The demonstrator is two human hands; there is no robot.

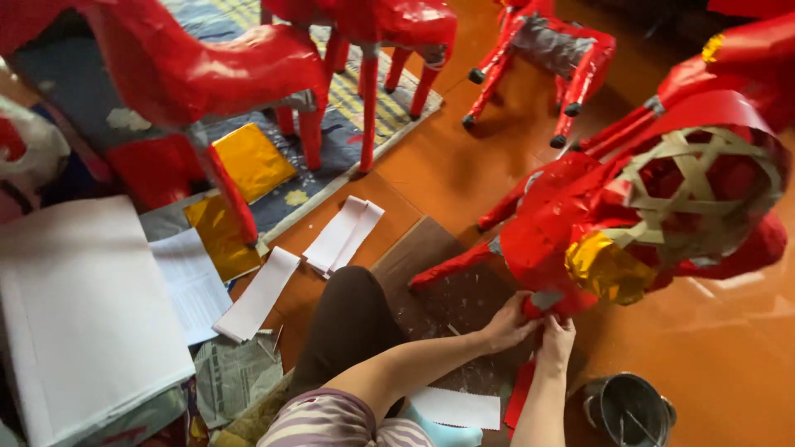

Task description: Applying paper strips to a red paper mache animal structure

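A red paper-covered animal figure [571, 215] lies on its side on the orange floor, with a woven bamboo frame [696, 190] showing at its open end and a gold foil patch [604, 269] on it. My left hand [507, 324] and my right hand [556, 341] both pinch the figure's lower edge, where a grey uncovered spot shows. A strip of red paper [520, 393] hangs down below my right hand. Brown cardboard [447, 290] lies under my hands.
Several more red figures [207, 66] stand at the back on a patterned mat [348, 91]. White paper strips [344, 232], gold foil sheets [248, 161] and a white paper stack [83, 314] lie at left. A small metal pot [628, 410] sits at lower right.
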